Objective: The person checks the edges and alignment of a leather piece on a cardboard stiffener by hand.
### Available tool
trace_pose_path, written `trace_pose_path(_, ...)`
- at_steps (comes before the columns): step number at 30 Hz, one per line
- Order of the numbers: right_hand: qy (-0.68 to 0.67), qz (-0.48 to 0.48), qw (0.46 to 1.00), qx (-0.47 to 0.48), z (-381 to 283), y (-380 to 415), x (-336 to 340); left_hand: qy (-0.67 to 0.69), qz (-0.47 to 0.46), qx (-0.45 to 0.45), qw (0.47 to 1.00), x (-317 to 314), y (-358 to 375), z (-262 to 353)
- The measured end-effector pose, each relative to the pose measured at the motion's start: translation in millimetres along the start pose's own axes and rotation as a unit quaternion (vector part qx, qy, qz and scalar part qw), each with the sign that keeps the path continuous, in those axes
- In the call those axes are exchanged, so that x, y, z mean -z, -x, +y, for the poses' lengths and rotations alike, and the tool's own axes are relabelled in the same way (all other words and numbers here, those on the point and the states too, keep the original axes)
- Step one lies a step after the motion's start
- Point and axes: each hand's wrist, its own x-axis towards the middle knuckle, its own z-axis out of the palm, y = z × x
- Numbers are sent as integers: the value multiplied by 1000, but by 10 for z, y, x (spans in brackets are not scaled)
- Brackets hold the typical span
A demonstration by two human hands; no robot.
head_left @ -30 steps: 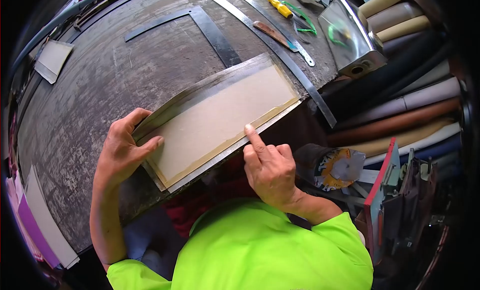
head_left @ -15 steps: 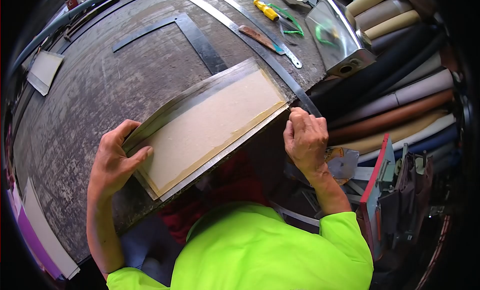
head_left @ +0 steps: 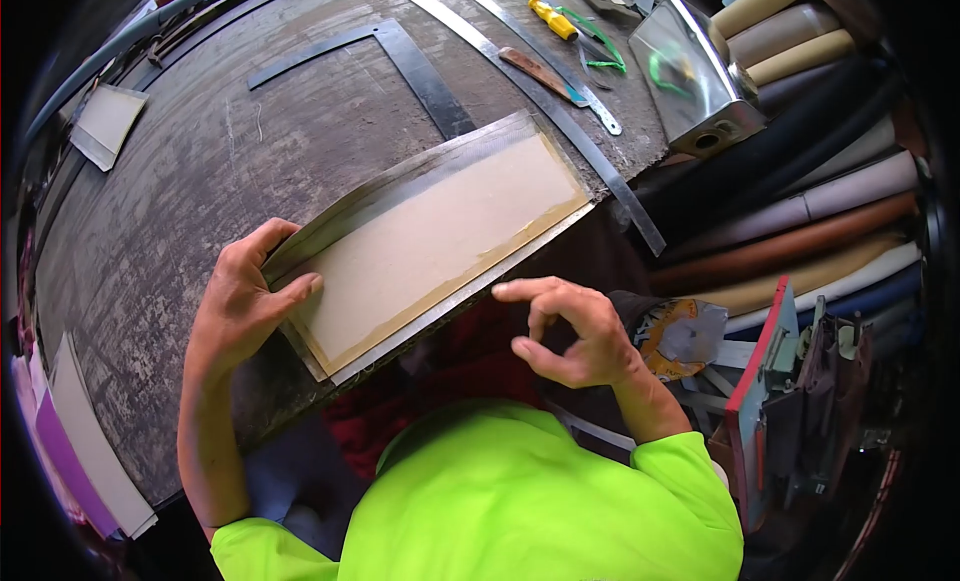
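A beige rectangular board point(head_left: 450, 246) lies at the front edge of the worktable, set on a larger grey sheet point(head_left: 425, 181) whose margin rises along the far side. Yellowish-brown strips, like glue, run along the board's near and right edges. My left hand point(head_left: 240, 301) holds the left end, thumb on top of the board and fingers on the far side of the grey sheet. Just off the near edge, my right hand point(head_left: 580, 331) hovers with index finger stretched toward the sheet's margin and thumb apart. Nothing shows between its fingers.
On the worktable point(head_left: 150, 311) lie a metal square point(head_left: 425, 86), long steel rulers point(head_left: 560, 131), a wooden-handled knife point(head_left: 540, 76) and a yellow-handled tool point(head_left: 553, 19). A metal can point(head_left: 695, 76) stands at the right corner. Rolls of material point(head_left: 800, 241) are stacked beyond it.
My right hand has left the board's right corner, moving left and down along the near edge, and its fingers have spread. My left hand keeps its hold. The whole view has shifted slightly.
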Motion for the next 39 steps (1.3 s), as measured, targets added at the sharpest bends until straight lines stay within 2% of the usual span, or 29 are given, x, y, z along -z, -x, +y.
trace_pose_path(1, -140, -35, 989, 32, 69, 30, 39, 1, 3, -9, 1000, -9, -1, 3)
trace_pose_path(2, -189, 7, 981, 51, 47, 6, 37, 2, 8, -17, 1000, -13, 3, 5)
trace_pose_path(4, -113, 162, 980, -26, 50, -20, -72, -9, 9, -15, 1000, -5, 10, 12)
trace_pose_path(5, 41, 142, 987, -69, 24, -56, -59, -14, 9, -15, 1000, -1, 11, 20)
trace_pose_path(6, 130, 133, 979, -78, 4, -116, -177, -18, 8, -14, 1000, -4, 12, 31)
trace_pose_path(8, 331, 69, 941, -27, -7, -93, -424, -27, 6, -11, 1000, 8, 16, 48)
trace_pose_path(9, 347, 63, 935, -22, -82, -84, -551, -26, -14, 9, 1000, 39, 12, 47)
trace_pose_path(10, 366, 16, 930, -16, -182, -90, -607, -24, -13, 11, 1000, 49, 13, 41)
trace_pose_path(12, 370, 4, 928, 44, -220, -99, -766, -23, -14, 10, 1000, 35, 6, 20)
trace_pose_path(14, 361, 6, 928, 98, -247, -123, -944, -10, 3, -30, 999, 0, -14, -28)
trace_pose_path(15, 361, -9, 926, 111, -287, -145, -1008, -20, -18, 13, 1000, 31, -22, -22)
trace_pose_path(16, 359, -23, 925, 127, -330, -166, -1064, -11, -23, 10, 1000, 26, -30, -113)
trace_pose_path(18, 274, -55, 950, 138, -423, -235, -1131, -34, -12, -3, 999, 17, -28, -200)
trace_pose_path(19, 179, -88, 967, 158, -449, -281, -1119, -31, -16, -3, 999, 39, -16, -146)
trace_pose_path(21, 16, -177, 968, 176, -521, -354, -964, 15, -55, 19, 998, 117, 2, -89)
trace_pose_path(22, -80, -161, 967, 181, -537, -367, -867, 36, -85, 35, 995, 179, 2, -60)
trace_pose_path(25, -146, 64, 973, 167, -335, -290, -663, 99, -74, -20, 992, 334, 52, -39)
trace_pose_path(26, -128, 156, 969, 144, -234, -260, -607, 114, -61, -23, 991, 451, 76, -71)
trace_pose_path(28, -60, 252, 954, 150, -98, -297, -466, 147, -36, -25, 988, 767, 199, -177)
trace_pose_path(31, 61, 267, 957, 100, 22, -446, -383, 108, 131, -49, 984, 1306, 484, -283)
trace_pose_path(32, 88, 264, 955, 104, 65, -528, -393, 53, 228, -49, 971, 1476, 564, -331)
trace_pose_path(34, 144, 257, 949, 111, 194, -701, -470, 181, 347, -122, 912, 1898, 584, -867)
trace_pose_path(35, 109, 267, 954, 84, 243, -741, -551, 245, 424, -125, 863, 2036, 594, -923)
trace_pose_path(37, 175, 276, 940, 98, 286, -798, -628, 308, 510, -150, 789, 2516, 552, -1403)
trace_pose_path(39, 222, 293, 924, 103, 297, -845, -689, 259, 588, -108, 759, 3033, 539, -1916)
